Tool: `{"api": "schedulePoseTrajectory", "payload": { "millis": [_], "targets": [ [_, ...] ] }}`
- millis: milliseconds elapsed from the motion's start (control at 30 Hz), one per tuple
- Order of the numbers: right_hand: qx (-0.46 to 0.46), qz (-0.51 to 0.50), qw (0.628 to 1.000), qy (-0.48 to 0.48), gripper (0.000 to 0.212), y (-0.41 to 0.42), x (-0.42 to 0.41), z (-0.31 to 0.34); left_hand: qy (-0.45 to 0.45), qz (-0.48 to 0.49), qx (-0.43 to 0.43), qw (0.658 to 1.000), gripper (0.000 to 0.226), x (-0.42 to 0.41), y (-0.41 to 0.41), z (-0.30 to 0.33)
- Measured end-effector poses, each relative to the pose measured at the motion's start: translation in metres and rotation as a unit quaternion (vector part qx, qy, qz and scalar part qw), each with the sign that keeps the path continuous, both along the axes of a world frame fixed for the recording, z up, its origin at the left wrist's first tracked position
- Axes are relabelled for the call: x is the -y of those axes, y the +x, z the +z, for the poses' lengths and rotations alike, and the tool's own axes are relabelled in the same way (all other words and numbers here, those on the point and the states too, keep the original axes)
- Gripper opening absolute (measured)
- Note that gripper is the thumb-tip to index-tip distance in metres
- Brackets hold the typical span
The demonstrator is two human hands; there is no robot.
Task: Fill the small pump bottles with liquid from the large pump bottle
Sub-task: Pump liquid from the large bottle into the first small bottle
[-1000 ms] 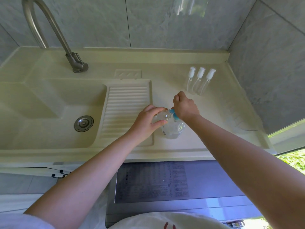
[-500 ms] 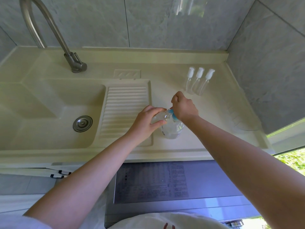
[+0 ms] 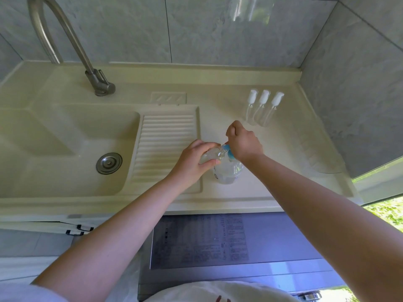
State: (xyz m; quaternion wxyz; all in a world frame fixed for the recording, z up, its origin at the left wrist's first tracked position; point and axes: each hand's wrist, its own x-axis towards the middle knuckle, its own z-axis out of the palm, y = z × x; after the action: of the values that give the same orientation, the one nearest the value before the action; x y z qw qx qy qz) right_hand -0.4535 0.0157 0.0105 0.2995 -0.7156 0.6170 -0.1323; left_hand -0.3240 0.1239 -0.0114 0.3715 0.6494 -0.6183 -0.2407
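We judge the small bottle [image 3: 210, 154] in our left hand [image 3: 194, 162] to be light, thin clear plastic, smooth and likely slick if liquid runs down it, so it wants a hold round the body rather than near the open neck. That is where our left grip has it: fingers and thumb wrapped narrowly round the middle, the bottle tilted with its mouth toward the blue pump head [image 3: 229, 151] just to the right of that grip. The large pump bottle [image 3: 227, 172] stands on the desk [image 3: 250, 192] directly below and between our two grips; it looks partly full and heavier, stiff enough to take a downward press without tipping if pushed straight. Our right hand [image 3: 244, 141] is closed in a fist on top of the pump; whether the fingers curl round the head or merely bear down on it we cannot tell, as the hand hides it. Whether liquid is passing is also hidden.

Three more small pump bottles [image 3: 262, 107], caps on, stand close together beyond our right grip, well apart from it. To the left of our left grip lie the ribbed washboard [image 3: 168, 147] and the sink basin [image 3: 65, 149].
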Motion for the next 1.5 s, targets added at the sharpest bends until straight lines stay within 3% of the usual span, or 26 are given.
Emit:
{"api": "schedulePoseTrajectory", "payload": {
  "millis": [433,1500],
  "targets": [
    [0.0,0.021,0.999,0.049,0.031,0.001,0.009,0.003,0.001,-0.004,0.005,1.0,0.041,0.002,0.001,0.003],
    [-0.01,0.006,0.999,0.037,0.035,0.002,0.006,0.003,-0.003,-0.014,0.031,0.999,0.04,0.0,0.002,0.005]
  ]
}}
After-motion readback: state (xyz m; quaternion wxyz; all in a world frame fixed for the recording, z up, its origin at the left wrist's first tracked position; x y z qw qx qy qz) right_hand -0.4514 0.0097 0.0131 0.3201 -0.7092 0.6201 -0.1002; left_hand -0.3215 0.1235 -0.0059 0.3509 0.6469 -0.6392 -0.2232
